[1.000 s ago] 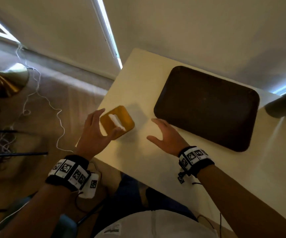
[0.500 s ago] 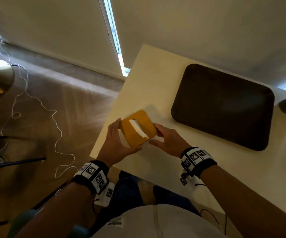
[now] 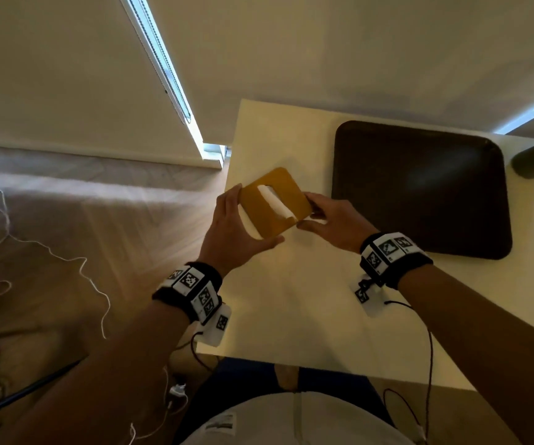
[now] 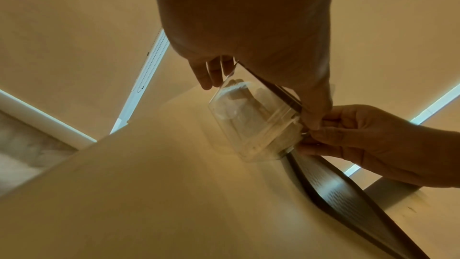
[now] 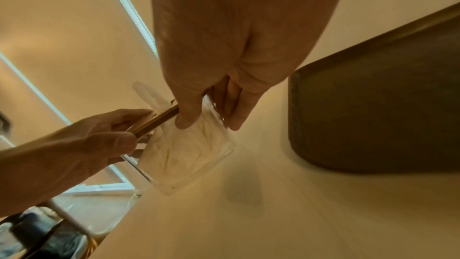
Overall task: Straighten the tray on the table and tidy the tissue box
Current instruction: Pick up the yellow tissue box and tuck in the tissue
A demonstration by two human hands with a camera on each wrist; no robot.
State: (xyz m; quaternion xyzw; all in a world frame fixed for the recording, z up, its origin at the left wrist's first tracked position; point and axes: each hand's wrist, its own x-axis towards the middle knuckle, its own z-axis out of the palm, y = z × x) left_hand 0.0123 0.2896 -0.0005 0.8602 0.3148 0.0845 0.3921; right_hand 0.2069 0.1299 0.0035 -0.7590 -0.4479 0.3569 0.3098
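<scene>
I judge the tray [image 3: 419, 187], upper right of the head view, roughly square with the table [image 3: 307, 300] edge, so that part looks done; the tissue box [image 3: 275, 203] remains unfinished. It is at centre frame, tilted, apparently lifted clear of the table, between my hands. My left hand [image 3: 230, 232] grips its left and near edges; my right hand [image 3: 333, 223] pinches its right corner, just beside the tray. Setting it down straight is left.

White cord [image 3: 44, 252] (tangled) on floor [image 3: 114, 226]
</scene>
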